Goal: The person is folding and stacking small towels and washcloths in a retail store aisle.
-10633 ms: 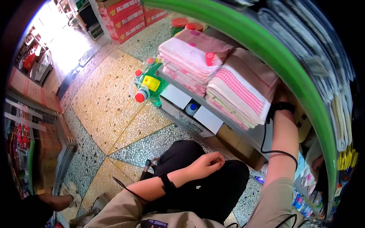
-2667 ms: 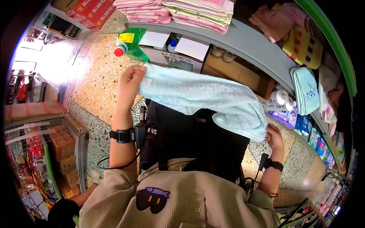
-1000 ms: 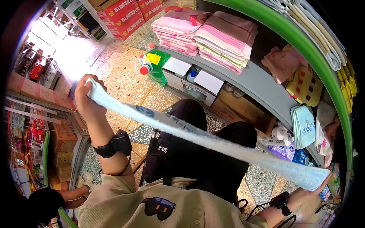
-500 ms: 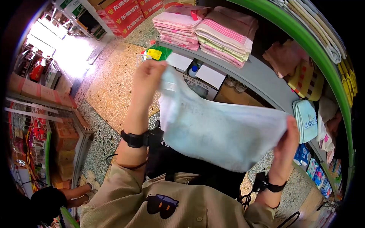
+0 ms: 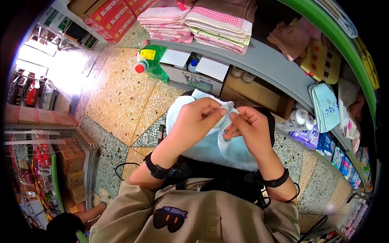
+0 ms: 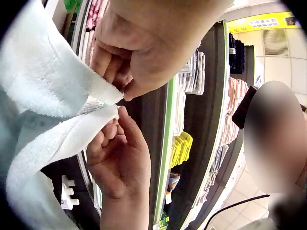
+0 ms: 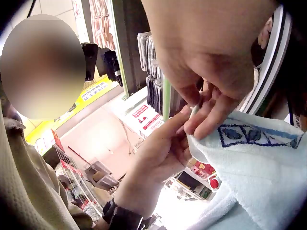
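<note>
A pale blue towel [image 5: 202,150] hangs over the person's lap in the head view. The left hand [image 5: 193,123] pinches one edge of it between thumb and fingers. Close beside it, the right hand [image 5: 256,130] pinches the neighbouring edge, so the fingertips of both hands almost meet. In the left wrist view a small white label [image 6: 91,104] shows between two layers of the towel near the pinched corners. The right wrist view shows a dark blue pattern [image 7: 249,136] along the towel. Its lower folds are partly hidden behind the hands and forearms.
A grey shelf [image 5: 279,73] holds a folded pink towel stack [image 5: 219,30] and a folded light blue towel [image 5: 325,108]. Below are an open carton [image 5: 253,93] and a green liquid jug [image 5: 152,60]. At left stands a wire rack [image 5: 32,152].
From stretched wide between two spread hands, the towel has come down over the lap. Both hands have moved together at its edges. Earlier still, one arm reached into the shelf.
</note>
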Motion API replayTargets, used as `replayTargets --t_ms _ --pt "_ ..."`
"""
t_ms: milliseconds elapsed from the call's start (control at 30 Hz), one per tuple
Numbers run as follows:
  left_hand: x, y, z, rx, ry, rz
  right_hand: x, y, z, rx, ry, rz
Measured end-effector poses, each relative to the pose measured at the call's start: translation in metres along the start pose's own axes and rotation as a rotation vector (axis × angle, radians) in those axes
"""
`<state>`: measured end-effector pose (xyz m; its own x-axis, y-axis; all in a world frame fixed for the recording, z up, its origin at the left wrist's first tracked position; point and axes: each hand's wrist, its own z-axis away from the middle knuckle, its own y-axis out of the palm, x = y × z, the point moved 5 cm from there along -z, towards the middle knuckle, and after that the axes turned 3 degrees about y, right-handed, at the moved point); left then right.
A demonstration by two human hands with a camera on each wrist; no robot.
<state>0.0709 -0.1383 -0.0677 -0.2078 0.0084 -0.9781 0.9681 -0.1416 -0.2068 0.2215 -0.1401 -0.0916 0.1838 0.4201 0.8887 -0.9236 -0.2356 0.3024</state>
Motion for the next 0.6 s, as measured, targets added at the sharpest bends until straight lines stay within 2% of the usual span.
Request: replayTargets --t_ms 67,167,267,367,467,567,600 --pt "0.001 0.003 0.002 0.019 -0.016 -0.001 -0.001 0.0 0.0 0.01 0.001 0.034" --pt "-0.003 0.007 0.002 0.042 -0.031 -0.063 0.002 0.002 0.003 0.059 -0.016 -0.088" --pt "-0.003 0.008 0.003 0.072 -0.041 0.026 0.005 0.003 0.003 0.089 -0.013 -0.029" --pt "-0.005 0.007 0.004 0.156 -0.082 -0.11 0.01 0.005 0.007 0.138 -0.044 0.056" --pt "-0.005 0.011 0.006 0.117 -0.014 -0.06 0.01 0.008 0.007 0.161 -0.081 0.112" --pt "-0.002 0.009 0.005 0.16 0.03 -0.151 0.015 0.004 0.008 0.203 -0.07 0.265" --pt "0.001 0.008 0.005 0.159 0.015 -0.115 0.016 0.001 0.008 0.19 -0.084 0.228"
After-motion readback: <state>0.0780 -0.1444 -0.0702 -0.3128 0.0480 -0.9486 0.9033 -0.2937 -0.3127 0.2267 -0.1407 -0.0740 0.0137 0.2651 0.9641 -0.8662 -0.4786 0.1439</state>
